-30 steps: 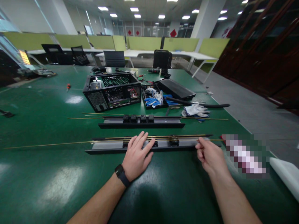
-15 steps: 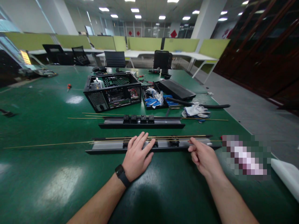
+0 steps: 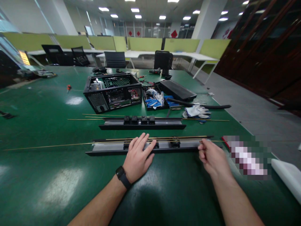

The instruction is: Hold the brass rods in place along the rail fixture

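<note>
A long black rail [image 3: 108,149] lies across the green table in front of me, with thin brass rods [image 3: 51,145] running along its top and small black blocks [image 3: 175,143] seated in it. My left hand [image 3: 138,158], a black watch on its wrist, rests flat on the rail's middle with fingers spread over the rods. My right hand [image 3: 211,157] is at the rail's right end, its fingers pinched together on a brass rod there.
A second black rail [image 3: 142,123] with several black blocks and brass rods lies farther back. Behind it stand an open black computer case [image 3: 112,91], a black tray of blue and white parts [image 3: 154,98], white gloves [image 3: 196,111] and a black hose [image 3: 211,106]. The table's right edge is close.
My right hand slid left along the rail half a second ago and has come back to the right end. The left hand has stayed put.
</note>
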Demonstrator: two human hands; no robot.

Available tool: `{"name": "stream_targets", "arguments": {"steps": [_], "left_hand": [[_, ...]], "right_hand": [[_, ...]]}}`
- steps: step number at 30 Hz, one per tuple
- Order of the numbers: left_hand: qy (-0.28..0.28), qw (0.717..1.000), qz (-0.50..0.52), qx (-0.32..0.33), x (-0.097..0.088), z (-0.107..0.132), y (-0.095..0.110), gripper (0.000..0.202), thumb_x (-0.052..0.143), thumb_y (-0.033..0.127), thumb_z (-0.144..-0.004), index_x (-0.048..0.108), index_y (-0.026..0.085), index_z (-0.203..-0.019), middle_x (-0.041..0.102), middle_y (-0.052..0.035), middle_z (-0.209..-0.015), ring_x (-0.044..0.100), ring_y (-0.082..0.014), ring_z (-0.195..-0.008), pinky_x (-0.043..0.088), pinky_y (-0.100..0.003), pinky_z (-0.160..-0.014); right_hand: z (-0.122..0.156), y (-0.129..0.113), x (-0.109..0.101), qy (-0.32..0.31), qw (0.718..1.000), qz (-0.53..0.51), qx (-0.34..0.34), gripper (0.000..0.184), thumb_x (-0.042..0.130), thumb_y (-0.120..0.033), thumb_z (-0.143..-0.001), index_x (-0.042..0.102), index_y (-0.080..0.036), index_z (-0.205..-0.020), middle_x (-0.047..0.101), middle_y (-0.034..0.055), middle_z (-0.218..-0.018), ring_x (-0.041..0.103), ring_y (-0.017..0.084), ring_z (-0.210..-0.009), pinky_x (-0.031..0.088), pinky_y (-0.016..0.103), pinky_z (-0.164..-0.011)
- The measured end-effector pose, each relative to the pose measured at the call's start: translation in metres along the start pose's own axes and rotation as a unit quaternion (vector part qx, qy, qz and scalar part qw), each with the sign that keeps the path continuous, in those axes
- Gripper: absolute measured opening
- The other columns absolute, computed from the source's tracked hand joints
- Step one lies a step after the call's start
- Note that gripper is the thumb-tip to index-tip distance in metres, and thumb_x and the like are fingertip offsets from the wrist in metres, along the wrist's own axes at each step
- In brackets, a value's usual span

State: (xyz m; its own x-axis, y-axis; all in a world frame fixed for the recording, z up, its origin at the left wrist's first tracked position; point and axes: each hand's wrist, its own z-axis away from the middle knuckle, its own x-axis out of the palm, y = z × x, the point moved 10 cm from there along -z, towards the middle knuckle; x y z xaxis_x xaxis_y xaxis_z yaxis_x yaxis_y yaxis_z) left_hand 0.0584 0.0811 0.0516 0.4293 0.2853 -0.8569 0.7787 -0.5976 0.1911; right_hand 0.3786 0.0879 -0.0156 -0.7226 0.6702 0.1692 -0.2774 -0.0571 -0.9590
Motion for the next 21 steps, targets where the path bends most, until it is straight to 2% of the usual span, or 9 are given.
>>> {"name": "stream_targets", "arguments": {"steps": [7,11,16,18,21], "left_hand": [[0.005,1.0,0.002,0.002,-0.003,-0.002,0.002,0.05,0.058,0.029,-0.093,0.052,0.028,-0.143,0.043,-0.0116,-0.154,0.036,-0.03,-0.146,0.029,-0.051,-0.117],[0.002,1.0,0.002,0.0,-0.001,-0.001,0.001,0.05,0.058,0.03,-0.094,0.052,0.028,-0.143,0.043,-0.012,-0.155,0.036,-0.0301,-0.146,0.029,-0.052,-0.117],[0.0,1.0,0.0,-0.002,0.0,0.0,-0.001,0.05,0.058,0.029,-0.093,0.051,0.028,-0.143,0.042,-0.0119,-0.156,0.034,-0.03,-0.146,0.028,-0.052,-0.117],[0.001,1.0,0.001,0.003,0.0,0.0,0.0,0.05,0.058,0.028,-0.093,0.051,0.028,-0.143,0.042,-0.0118,-0.155,0.035,-0.03,-0.146,0.029,-0.052,-0.117],[0.003,1.0,0.001,0.008,0.001,0.0,0.0,0.05,0.058,0.028,-0.093,0.052,0.027,-0.143,0.043,-0.0117,-0.155,0.035,-0.0298,-0.146,0.03,-0.051,-0.117]], "right_hand": [[0.004,0.001,0.006,-0.015,1.0,0.007,0.004,0.033,0.081,-0.039,-0.066,0.061,-0.015,-0.078,0.062,-0.0004,-0.056,0.038,0.006,-0.028,0.019,0.016,-0.023],[0.008,0.005,0.014,-0.048,0.999,0.019,0.015,0.04,0.084,-0.044,-0.066,0.064,-0.014,-0.083,0.063,0.0007,-0.058,0.037,0.006,-0.028,0.018,0.016,-0.023],[0.009,0.01,0.02,-0.078,0.996,0.027,0.022,0.043,0.089,-0.044,-0.06,0.061,-0.014,-0.073,0.063,0.0012,-0.06,0.037,0.004,-0.029,0.018,0.016,-0.023],[0.006,0.007,0.016,-0.071,0.997,0.013,0.019,0.042,0.09,-0.041,-0.058,0.059,-0.015,-0.07,0.062,0.0002,-0.06,0.038,0.004,-0.03,0.019,0.015,-0.023],[-0.001,-0.001,0.002,-0.023,1.0,-0.007,0.004,0.036,0.087,-0.035,-0.062,0.057,-0.016,-0.068,0.059,-0.002,-0.056,0.038,0.005,-0.03,0.02,0.015,-0.023]]}}
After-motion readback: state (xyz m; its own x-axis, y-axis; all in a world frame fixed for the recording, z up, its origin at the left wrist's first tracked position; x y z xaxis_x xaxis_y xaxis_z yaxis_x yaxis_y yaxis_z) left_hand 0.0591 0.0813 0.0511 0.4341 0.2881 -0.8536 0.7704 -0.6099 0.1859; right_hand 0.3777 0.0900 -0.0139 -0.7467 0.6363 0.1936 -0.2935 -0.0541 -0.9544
